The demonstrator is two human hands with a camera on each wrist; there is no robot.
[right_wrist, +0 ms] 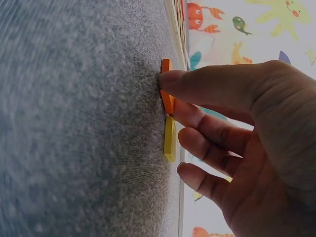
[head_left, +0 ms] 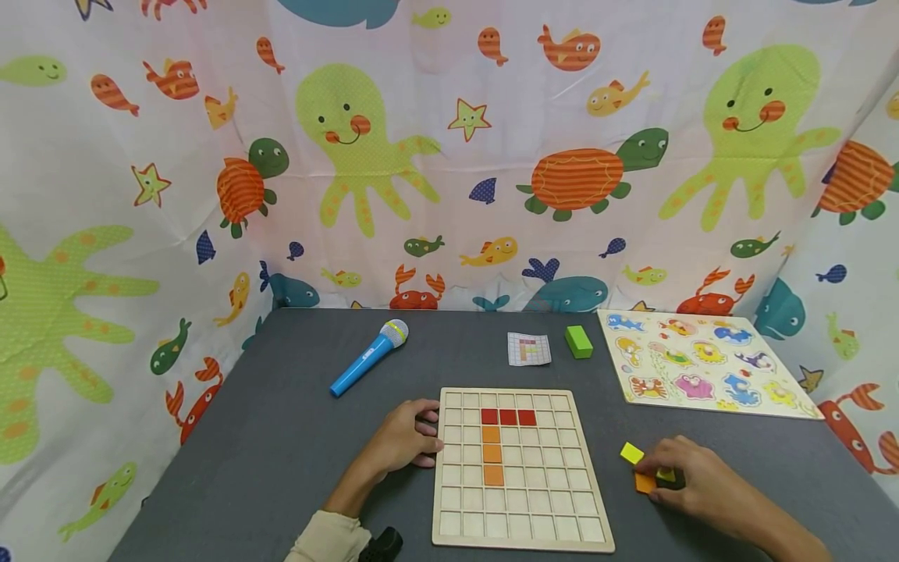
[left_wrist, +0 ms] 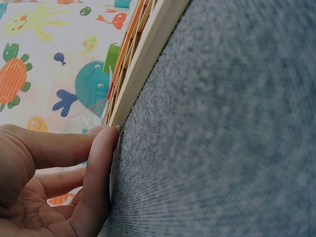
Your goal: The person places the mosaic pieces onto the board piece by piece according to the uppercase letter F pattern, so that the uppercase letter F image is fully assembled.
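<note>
My left hand (head_left: pixel 403 437) holds the left edge of a wooden grid board (head_left: pixel 548 499), thumb and index finger at its rim in the left wrist view. Three red tiles (head_left: pixel 509 417) lie in a row on the board, with three orange tiles (head_left: pixel 493 453) in a column beneath the leftmost. Right of the board, my right hand (head_left: pixel 691 480) pinches an orange tile (right_wrist: pixel 168 101) at the table surface. Touching or close by is a yellow tile (right_wrist: pixel 170 139). Another yellow piece (head_left: pixel 666 474) is partly hidden by the fingers.
Behind the board lie a small pattern card (head_left: pixel 529 350) and a green block (head_left: pixel 579 342). A blue toy microphone (head_left: pixel 368 359) rests at the back left. At the back right is a sea-animal puzzle board (head_left: pixel 702 363). A printed curtain (head_left: pixel 435 140) borders the grey table (head_left: pixel 281 453).
</note>
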